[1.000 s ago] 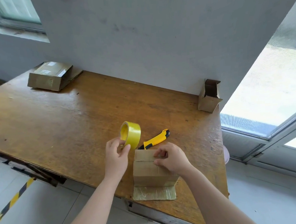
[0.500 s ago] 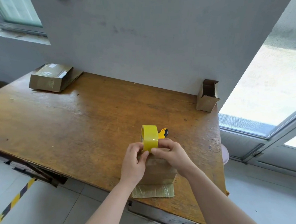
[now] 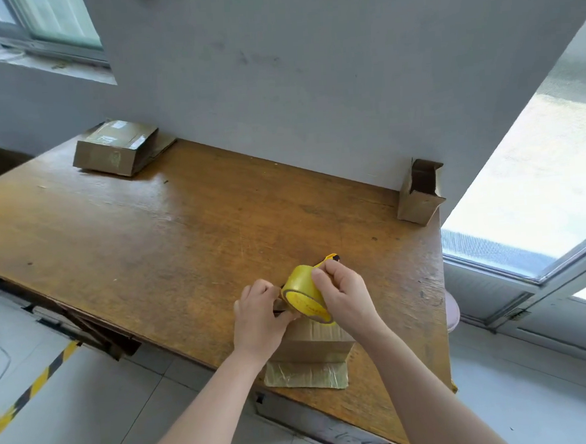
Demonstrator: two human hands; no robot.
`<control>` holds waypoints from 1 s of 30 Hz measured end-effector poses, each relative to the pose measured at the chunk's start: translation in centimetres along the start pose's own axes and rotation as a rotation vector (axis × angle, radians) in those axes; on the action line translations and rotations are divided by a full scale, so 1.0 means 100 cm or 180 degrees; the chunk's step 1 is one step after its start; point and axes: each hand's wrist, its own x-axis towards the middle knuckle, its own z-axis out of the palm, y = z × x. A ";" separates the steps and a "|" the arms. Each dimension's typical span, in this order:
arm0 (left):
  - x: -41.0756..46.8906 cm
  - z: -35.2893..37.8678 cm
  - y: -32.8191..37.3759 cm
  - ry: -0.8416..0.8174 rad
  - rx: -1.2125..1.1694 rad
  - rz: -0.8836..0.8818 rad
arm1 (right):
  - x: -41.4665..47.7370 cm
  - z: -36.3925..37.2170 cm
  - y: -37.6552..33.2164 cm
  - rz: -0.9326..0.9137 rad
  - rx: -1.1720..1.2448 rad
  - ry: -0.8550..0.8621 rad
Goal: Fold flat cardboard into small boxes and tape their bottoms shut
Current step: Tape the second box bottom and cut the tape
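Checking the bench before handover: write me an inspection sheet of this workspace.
Surface: worn wooden table, scratched.
Job's things: yellow tape roll above small box at near edge; open box by wall.
Clutter: utility knife behind roll, mostly hidden; taped parcel far left; taped sheet under small box.
Hands: right hand grips roll; left hand pinches its edge.
Cables: nothing seen.
Surroundings: grey wall, windows, striped floor tape.

At the frame's lower centre a small box (image 3: 313,344) stands on the table (image 3: 183,245) at its near edge. The tape roll (image 3: 303,293) is over the small box, between the left hand (image 3: 260,320) and right hand (image 3: 347,297). A utility knife (image 3: 331,258) lies just behind the roll. An open box (image 3: 420,193) stands at the right against the wall, and a cardboard bundle (image 3: 115,150) lies at the upper left.
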 end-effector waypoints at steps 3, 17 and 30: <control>-0.003 -0.004 -0.006 -0.0207 -0.0096 0.0003 | 0.000 0.003 0.005 -0.0104 -0.0281 0.0045; -0.011 -0.043 0.025 0.0319 -0.1484 -0.0545 | 0.002 0.015 -0.003 -0.0150 -0.1062 -0.0023; -0.002 -0.053 0.031 0.0207 -0.1595 -0.0960 | -0.001 0.018 -0.007 -0.0096 -0.1293 -0.0018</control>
